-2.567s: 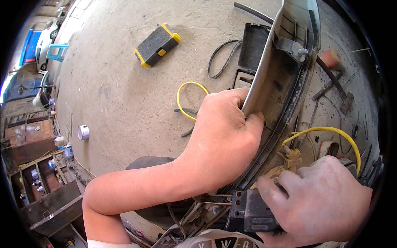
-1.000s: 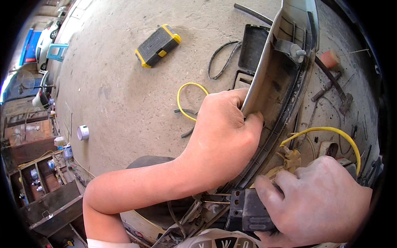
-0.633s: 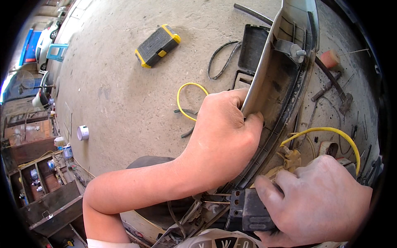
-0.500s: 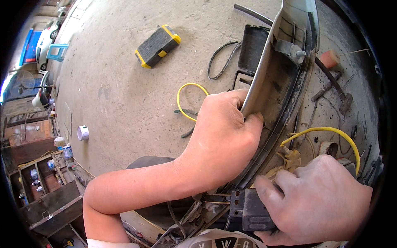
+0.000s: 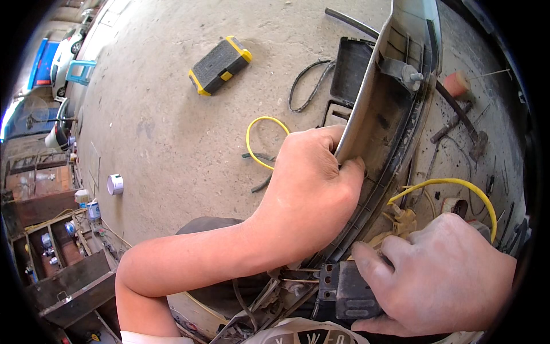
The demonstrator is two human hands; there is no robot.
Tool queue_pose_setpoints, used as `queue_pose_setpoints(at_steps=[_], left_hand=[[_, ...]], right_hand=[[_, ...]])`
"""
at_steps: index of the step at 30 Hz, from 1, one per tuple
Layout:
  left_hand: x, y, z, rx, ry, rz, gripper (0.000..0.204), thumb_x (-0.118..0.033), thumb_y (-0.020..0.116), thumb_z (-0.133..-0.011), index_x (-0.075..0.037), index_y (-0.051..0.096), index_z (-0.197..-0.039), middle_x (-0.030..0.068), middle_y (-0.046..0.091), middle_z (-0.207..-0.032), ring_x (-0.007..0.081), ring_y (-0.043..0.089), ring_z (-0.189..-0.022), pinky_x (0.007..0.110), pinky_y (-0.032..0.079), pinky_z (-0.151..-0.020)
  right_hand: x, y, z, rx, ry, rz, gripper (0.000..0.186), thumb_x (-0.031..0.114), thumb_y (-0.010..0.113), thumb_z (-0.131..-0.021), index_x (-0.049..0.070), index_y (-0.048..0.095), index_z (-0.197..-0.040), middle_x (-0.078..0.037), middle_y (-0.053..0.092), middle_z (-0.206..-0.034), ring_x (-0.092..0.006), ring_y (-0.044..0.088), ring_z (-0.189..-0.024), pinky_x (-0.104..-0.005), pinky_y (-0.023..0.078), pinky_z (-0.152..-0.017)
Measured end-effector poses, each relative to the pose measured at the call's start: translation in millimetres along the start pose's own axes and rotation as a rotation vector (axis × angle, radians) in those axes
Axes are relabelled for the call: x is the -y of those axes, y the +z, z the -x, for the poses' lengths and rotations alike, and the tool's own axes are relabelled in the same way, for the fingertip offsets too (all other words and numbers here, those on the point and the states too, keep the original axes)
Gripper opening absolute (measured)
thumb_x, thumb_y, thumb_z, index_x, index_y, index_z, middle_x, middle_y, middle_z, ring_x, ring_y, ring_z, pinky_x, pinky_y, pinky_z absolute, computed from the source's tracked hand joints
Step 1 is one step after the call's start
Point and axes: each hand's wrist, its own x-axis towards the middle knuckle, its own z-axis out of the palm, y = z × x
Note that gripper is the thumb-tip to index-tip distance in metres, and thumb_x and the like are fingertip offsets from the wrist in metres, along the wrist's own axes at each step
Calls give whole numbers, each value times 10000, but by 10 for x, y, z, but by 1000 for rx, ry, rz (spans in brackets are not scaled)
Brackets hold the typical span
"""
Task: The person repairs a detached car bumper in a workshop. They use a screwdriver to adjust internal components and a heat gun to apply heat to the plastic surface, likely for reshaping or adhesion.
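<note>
My left hand point(image 5: 321, 178) is closed on the pale edge of a car bumper point(image 5: 395, 86), its thumb on the inner side and its fingers curled over the outside. The bumper curves from the top right down toward my lap. At the lower right, my right hand point(image 5: 438, 278) wraps round a black block-shaped tool point(image 5: 350, 290) with two thin brass-coloured prongs point(image 5: 301, 275) pointing left. Their tips lie close to the bumper's lower part, beneath my left forearm; whether they touch it I cannot tell. My palm hides the rear of the tool.
A black-and-yellow case point(image 5: 220, 66) lies on the concrete floor. Behind the bumper sits an opened black case point(image 5: 350, 69). A yellow hose point(image 5: 458, 182) arches beside my right hand, near a hammer point(image 5: 475, 137). Wooden trays point(image 5: 69, 275) stand at the left.
Both hands keep their holds with almost no movement. The view has shifted very slightly.
</note>
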Motion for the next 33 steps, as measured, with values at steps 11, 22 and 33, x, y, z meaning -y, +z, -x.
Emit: queue_pose_setpoints(at_steps=[11, 22, 33], left_hand=[[-2, 27, 7, 5, 30, -15, 155, -93, 622, -849, 59, 649, -835, 18, 623, -720, 60, 505, -687, 274, 442, -600], [-10, 68, 11, 2, 68, -31, 150, -89, 613, -834, 53, 649, -867, 58, 625, -682, 73, 492, -658, 311, 450, -598], [126, 178, -44, -106, 239, 22, 112, 18, 514, -768, 94, 594, -747, 348, 568, -762, 522, 579, -827, 535, 468, -737]], right_hand=[[64, 40, 47, 12, 47, 36, 689, 607, 645, -805, -45, 621, -1027, -109, 616, -682, -231, 651, -528, -368, 478, -438], [119, 99, 104, -22, 100, 91, 667, 603, 707, -728, -3, 639, -998, -90, 615, -684, -252, 625, -522, -390, 471, -480], [97, 52, 78, -19, 95, 50, 643, 609, 625, -814, 16, 665, -1059, -127, 630, -664, -262, 661, -557, -386, 490, -498]])
